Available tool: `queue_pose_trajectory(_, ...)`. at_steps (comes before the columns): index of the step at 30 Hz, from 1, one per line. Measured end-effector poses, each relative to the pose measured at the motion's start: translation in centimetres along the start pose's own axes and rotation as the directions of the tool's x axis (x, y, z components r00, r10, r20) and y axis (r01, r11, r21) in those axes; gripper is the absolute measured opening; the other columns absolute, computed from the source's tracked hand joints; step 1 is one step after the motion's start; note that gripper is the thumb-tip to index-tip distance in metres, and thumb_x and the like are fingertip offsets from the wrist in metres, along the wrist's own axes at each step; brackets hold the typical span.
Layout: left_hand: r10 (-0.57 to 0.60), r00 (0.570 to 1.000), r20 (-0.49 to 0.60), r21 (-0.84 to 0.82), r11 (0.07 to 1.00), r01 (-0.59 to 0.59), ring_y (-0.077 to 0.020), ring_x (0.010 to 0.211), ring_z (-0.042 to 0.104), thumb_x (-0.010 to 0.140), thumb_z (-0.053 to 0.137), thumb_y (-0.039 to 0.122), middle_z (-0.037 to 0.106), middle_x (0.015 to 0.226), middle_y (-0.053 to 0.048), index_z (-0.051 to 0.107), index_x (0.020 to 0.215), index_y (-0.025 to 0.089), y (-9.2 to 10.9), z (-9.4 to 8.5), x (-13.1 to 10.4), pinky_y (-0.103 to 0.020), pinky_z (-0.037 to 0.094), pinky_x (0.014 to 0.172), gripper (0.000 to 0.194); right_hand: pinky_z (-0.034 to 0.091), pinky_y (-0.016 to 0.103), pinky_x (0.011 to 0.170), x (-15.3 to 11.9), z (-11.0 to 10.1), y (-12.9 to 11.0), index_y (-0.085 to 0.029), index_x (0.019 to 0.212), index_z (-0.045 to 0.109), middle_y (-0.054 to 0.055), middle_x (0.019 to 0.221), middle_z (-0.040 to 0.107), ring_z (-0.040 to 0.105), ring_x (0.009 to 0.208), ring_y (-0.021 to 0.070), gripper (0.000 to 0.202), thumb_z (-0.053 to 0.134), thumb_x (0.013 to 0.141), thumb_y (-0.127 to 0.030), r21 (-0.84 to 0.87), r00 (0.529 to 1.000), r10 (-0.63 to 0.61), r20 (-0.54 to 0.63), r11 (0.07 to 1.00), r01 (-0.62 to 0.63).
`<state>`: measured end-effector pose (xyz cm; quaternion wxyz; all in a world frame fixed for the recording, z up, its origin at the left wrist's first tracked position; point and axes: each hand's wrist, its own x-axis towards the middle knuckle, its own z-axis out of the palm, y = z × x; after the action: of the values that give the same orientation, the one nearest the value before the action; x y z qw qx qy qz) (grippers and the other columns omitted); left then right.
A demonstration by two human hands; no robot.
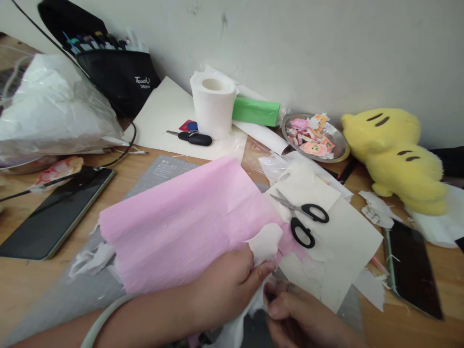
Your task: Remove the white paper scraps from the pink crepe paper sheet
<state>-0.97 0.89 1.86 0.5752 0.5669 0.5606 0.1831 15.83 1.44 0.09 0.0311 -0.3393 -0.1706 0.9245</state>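
Note:
My left hand point(235, 278) is closed on a small white paper piece point(266, 241) that sticks up above its fingers. Just right of it, my right hand point(290, 309) is closed, its fingertips pinching the lower edge of thin white material. Behind both hands a pink crepe sheet point(181, 222) lies over the grey cutting mat point(159, 176). Scissors with black handles point(303, 217), their blades slightly apart, rest on cream paper point(348, 241) to the right of the pink sheet.
Phones lie at left point(58, 212) and right point(413, 266). Along the wall stand a white bag point(54, 106), black marker case point(116, 79), paper roll point(213, 106), green roll point(255, 111), metal dish of cutouts point(340, 145) and yellow plush point(398, 154). Keys point(195, 139) lie nearby.

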Motion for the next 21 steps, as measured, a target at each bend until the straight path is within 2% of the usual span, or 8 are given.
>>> queue_pose_trajectory(3,0.012,1.000,0.020,-0.026,1.000,-0.012,-0.0158,0.070,0.057,0.094,0.032,0.044,0.065,0.075,-0.003,0.059,0.074,0.017,0.1,-0.1,0.0,-0.024,0.043,0.061,0.043,0.029,0.010,0.025,0.2,-0.7,0.3,-0.018,0.073,0.053,-0.007,0.037,0.052,0.033,0.023,0.0053,0.008,0.048,0.067,-0.017,0.138,0.985,-0.085,0.150,0.988,0.064)
queue_pose_trajectory(6,-0.006,1.000,0.000,-0.009,1.000,0.006,-0.0136,0.064,0.052,0.093,0.030,0.047,0.062,0.071,-0.002,0.054,0.067,0.018,0.1,-0.2,0.0,-0.022,0.039,0.055,0.046,0.034,0.010,0.029,0.4,-1.0,0.3,-0.016,0.075,0.057,-0.006,0.039,0.052,0.033,0.023,0.0050,0.012,0.048,0.070,-0.011,0.294,0.925,-0.218,0.312,0.948,0.124)
queue_pose_trajectory(9,-0.026,0.999,-0.027,0.043,0.999,0.027,-0.0122,0.059,0.046,0.091,0.031,0.049,0.057,0.069,0.000,0.048,0.065,0.019,0.0,-0.1,0.1,-0.022,0.034,0.049,0.043,0.037,0.010,0.033,0.3,-1.2,0.0,-0.015,0.073,0.056,-0.006,0.041,0.053,0.036,0.023,0.0037,0.002,0.056,0.075,-0.014,0.390,0.775,-0.366,0.515,0.905,0.169)
queue_pose_trajectory(11,-0.046,0.998,-0.033,0.058,0.997,0.048,-0.0121,0.058,0.043,0.090,0.030,0.050,0.053,0.067,0.001,0.046,0.064,0.020,-0.1,-0.1,0.1,-0.022,0.032,0.048,0.043,0.034,0.008,0.033,0.1,-1.1,-0.3,-0.016,0.063,0.051,-0.007,0.038,0.050,0.036,0.023,0.0023,0.018,0.064,0.075,-0.021,0.393,0.674,-0.419,0.608,0.897,0.203)
queue_pose_trajectory(12,-0.058,0.998,-0.038,0.056,0.997,0.060,-0.0122,0.057,0.041,0.090,0.030,0.051,0.051,0.065,0.001,0.045,0.064,0.020,-0.1,-0.1,0.2,-0.023,0.031,0.047,0.043,0.033,0.008,0.032,0.0,-1.1,-0.3,-0.017,0.059,0.048,-0.007,0.037,0.049,0.035,0.022,0.0018,0.025,0.066,0.074,-0.024,0.385,0.664,-0.423,0.616,0.897,0.215)
queue_pose_trajectory(14,-0.061,0.997,-0.045,0.028,0.998,0.063,-0.0124,0.057,0.040,0.090,0.029,0.053,0.049,0.064,0.001,0.044,0.063,0.020,-0.1,0.0,0.2,-0.023,0.029,0.046,0.045,0.031,0.008,0.031,-0.2,-1.0,-0.4,-0.018,0.058,0.045,-0.008,0.034,0.049,0.033,0.021,0.0021,0.028,0.066,0.074,-0.027,0.360,0.764,-0.385,0.518,0.908,0.214)
queue_pose_trajectory(17,-0.032,0.999,-0.032,-0.056,0.998,0.030,-0.0130,0.061,0.045,0.091,0.029,0.051,0.052,0.066,0.000,0.048,0.064,0.019,0.0,0.0,0.2,-0.023,0.031,0.050,0.046,0.032,0.010,0.029,-0.2,-0.6,0.0,-0.019,0.072,0.048,-0.005,0.039,0.056,0.035,0.023,0.0046,0.016,0.059,0.076,-0.030,0.204,0.964,-0.185,0.191,0.968,0.145)
queue_pose_trajectory(21,-0.048,0.999,-0.021,-0.066,0.997,0.047,-0.0137,0.060,0.046,0.091,0.030,0.050,0.051,0.064,0.000,0.050,0.065,0.019,0.1,-0.1,0.2,-0.024,0.034,0.052,0.045,0.029,0.009,0.031,0.0,0.0,0.5,-0.016,0.083,0.050,-0.004,0.043,0.058,0.040,0.030,0.0040,0.021,0.055,0.071,-0.032,-0.033,0.991,-0.104,-0.084,0.994,0.101)
